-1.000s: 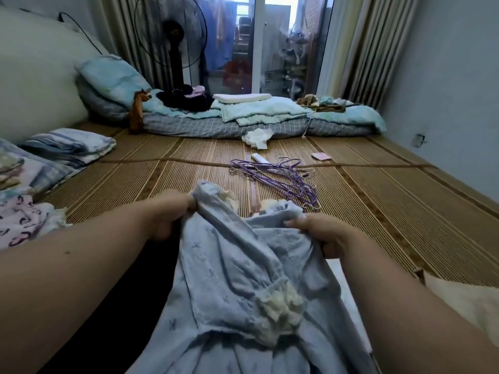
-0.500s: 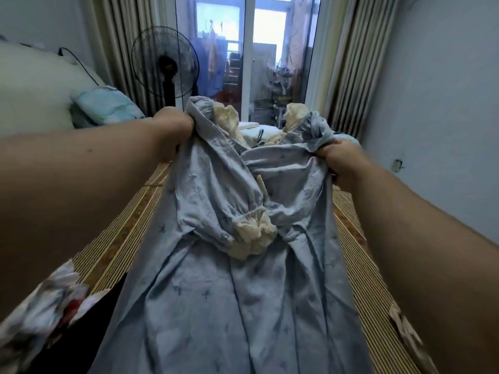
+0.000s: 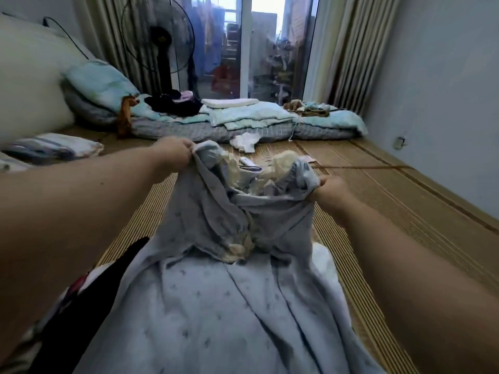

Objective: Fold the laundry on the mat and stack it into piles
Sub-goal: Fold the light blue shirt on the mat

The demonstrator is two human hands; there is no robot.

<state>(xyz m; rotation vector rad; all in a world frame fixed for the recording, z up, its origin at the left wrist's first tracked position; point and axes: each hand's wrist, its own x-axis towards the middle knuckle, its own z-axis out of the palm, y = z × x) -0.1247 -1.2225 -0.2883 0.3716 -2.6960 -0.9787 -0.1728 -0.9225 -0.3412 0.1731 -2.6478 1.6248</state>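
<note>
A pale blue dress with small printed marks and cream lace trim hangs stretched out in front of me over the woven mat. My left hand grips its top left corner near the shoulder. My right hand grips the top right corner. One sleeve with a cream lace cuff droops across the middle of the dress. The skirt part spreads down toward me and off the bottom of the view.
A folded striped pile lies at the left. A dark garment and a patterned one lie by my left arm. A white cloth sits on the mat ahead. Bedding, pillows and a standing fan line the far end.
Both hands lifted the dress high off the mat, then lowered it forward; it now hangs lower, with the far bedding visible above it again.
</note>
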